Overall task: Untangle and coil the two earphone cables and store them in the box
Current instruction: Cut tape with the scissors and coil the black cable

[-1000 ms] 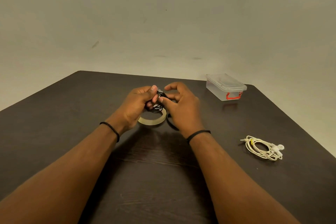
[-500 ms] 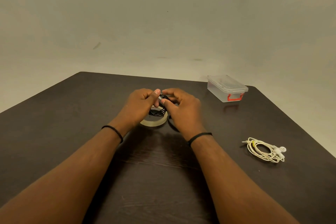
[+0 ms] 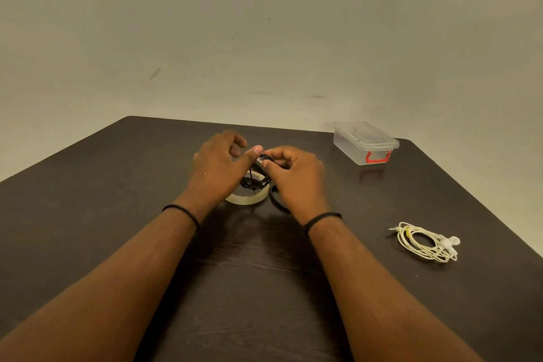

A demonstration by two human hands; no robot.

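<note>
Over the middle of the dark table (image 3: 117, 214), my right hand (image 3: 296, 176) pinches a coiled bundle of black earphone cable (image 3: 255, 181) between thumb and fingers. My left hand (image 3: 217, 167) is beside it, its thumb tip resting on top of the bundle and its other fingers lifted off and loosely curled. The white earphone cable (image 3: 424, 241) lies coiled on the table to the right, apart from both hands. At the far right corner stands the clear plastic box (image 3: 364, 142) with a red latch, its lid on.
A roll of clear tape (image 3: 246, 198) lies flat on the table under the black bundle. A dark loop (image 3: 276, 201) shows beside it, partly hidden by my right hand. A plain wall stands behind the table's far edge.
My left hand's fingers have come off the black bundle and spread, leaving only the thumb on it. My right hand keeps its pinch. The white cable and box have not moved.
</note>
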